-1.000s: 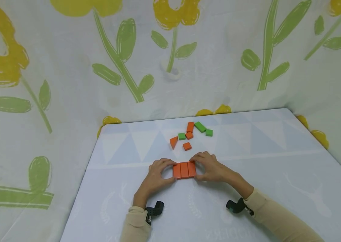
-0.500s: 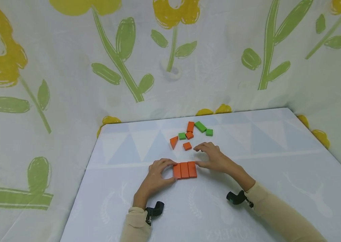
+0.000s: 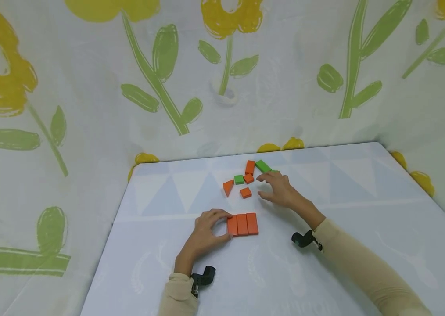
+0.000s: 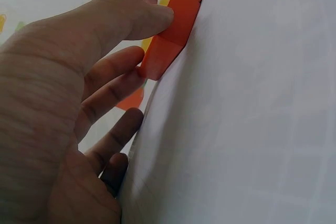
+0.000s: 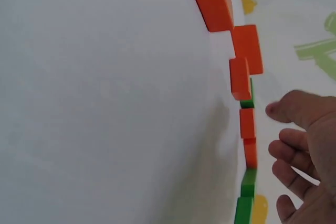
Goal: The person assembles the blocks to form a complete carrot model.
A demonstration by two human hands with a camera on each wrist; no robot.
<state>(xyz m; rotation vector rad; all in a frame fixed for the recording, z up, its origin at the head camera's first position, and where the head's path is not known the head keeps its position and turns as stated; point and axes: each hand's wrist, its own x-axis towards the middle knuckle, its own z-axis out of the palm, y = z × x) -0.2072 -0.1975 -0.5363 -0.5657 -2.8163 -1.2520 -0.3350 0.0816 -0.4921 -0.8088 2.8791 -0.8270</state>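
"Where is the row?"

"Three flat orange rectangular blocks [image 3: 242, 225] lie side by side near the middle of the pale, blue-patterned table [image 3: 270, 263]."

"And the left hand?"

"The left hand [image 3: 208, 229] is at the row's nine o'clock. Its thumb and forefinger curve into a C, pinching the end block across its two short edges."

"The right?"

"The right hand [image 3: 279, 190] is between one and two o'clock from the row, thumb and fingers spread well apart, with nothing in its grasp. A small green block [image 3: 275, 171] is partly hidden behind it."

"What else is near it?"

"At the row's twelve o'clock, a small orange block [image 3: 245, 193] sits alone. Beyond it, a green square block [image 3: 239, 179] lies beside an orange cube-like block [image 3: 249, 178]. An orange triangular block [image 3: 228, 188] is at eleven."

"Farther back?"

"An upright-lying orange oblong [image 3: 250, 166], with a slanted green oblong [image 3: 263, 166] just beside it, toward its three o'clock."
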